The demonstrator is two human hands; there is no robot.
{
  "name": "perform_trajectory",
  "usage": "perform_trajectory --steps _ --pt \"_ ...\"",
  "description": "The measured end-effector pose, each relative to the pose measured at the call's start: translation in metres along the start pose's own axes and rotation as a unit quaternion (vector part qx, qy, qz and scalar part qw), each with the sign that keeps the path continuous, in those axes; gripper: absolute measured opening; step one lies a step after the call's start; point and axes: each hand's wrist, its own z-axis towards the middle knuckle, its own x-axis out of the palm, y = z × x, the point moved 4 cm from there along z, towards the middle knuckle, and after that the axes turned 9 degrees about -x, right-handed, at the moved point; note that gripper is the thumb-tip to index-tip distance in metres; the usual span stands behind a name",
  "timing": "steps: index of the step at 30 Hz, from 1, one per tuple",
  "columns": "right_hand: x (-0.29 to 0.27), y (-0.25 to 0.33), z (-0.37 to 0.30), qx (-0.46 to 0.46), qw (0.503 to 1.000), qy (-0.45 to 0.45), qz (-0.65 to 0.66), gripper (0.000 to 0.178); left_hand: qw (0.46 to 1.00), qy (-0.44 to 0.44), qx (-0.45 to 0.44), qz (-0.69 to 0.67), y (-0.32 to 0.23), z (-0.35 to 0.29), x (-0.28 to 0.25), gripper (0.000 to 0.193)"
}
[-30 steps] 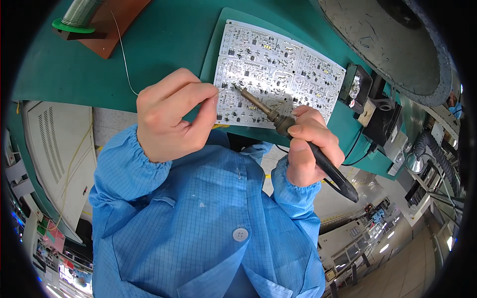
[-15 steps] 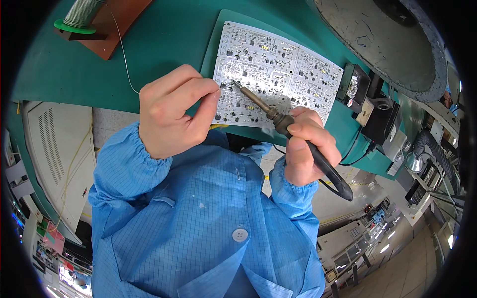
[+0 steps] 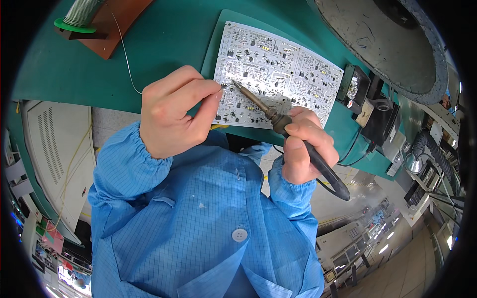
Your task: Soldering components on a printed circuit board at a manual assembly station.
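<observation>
In front of me a white circuit board panel [image 3: 278, 64], dense with small parts, lies on the green bench top. My right hand [image 3: 308, 144] is wrapped round the dark handle of a soldering iron [image 3: 259, 103]. The iron's tip points up and left, at the left part of the panel. Over the panel's left edge, my left hand [image 3: 179, 111] pinches thin solder wire [image 3: 127, 64], its end close to the iron's tip. That wire runs back from the hand to a solder spool [image 3: 83, 14] with a green flange at the upper left.
A brown stand [image 3: 112, 32] carries the spool. Right of the panel sit a small open black box [image 3: 354, 88] with shiny contents and a dark unit [image 3: 381, 121] with cables. A large round grey hood [image 3: 382, 44] overhangs the upper right. A pale cabinet [image 3: 59, 159] stands at the left.
Both hands have shifted very slightly: the right with the iron a little to the left, the left a little to the right. The solder wire near the left hand has moved slightly with it.
</observation>
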Motion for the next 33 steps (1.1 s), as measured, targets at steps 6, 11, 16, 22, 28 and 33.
perform_trajectory --steps 6,11,16,22,28,33 --pt "-0.001 0.002 -0.001 -0.024 1.000 -0.001 -0.013 0.018 1.000 -0.002 -0.006 0.001 -0.003 -0.002 -0.006 0.014" --pt "-0.016 0.006 -0.010 -0.032 0.998 -0.054 -0.028 0.022 1.000 0.003 -0.029 -0.004 -0.007 -0.004 -0.013 0.013" --pt "-0.071 0.001 -0.048 -0.047 0.963 -0.205 -0.171 0.028 0.999 0.008 -0.037 -0.011 -0.002 -0.008 -0.015 0.012" --pt "-0.084 -0.031 -0.051 0.088 0.924 -0.170 -0.330 0.039 0.996 0.044 -0.075 -0.022 0.004 -0.016 -0.014 0.010" --pt "-0.059 -0.029 -0.054 0.068 0.958 -0.158 -0.228 0.045 0.977 0.084 -0.185 -0.064 0.001 -0.023 -0.005 0.007" --pt "-0.054 -0.026 -0.066 0.056 0.961 -0.166 -0.216 0.050 0.978 0.101 -0.172 -0.054 -0.007 -0.026 -0.008 0.006"
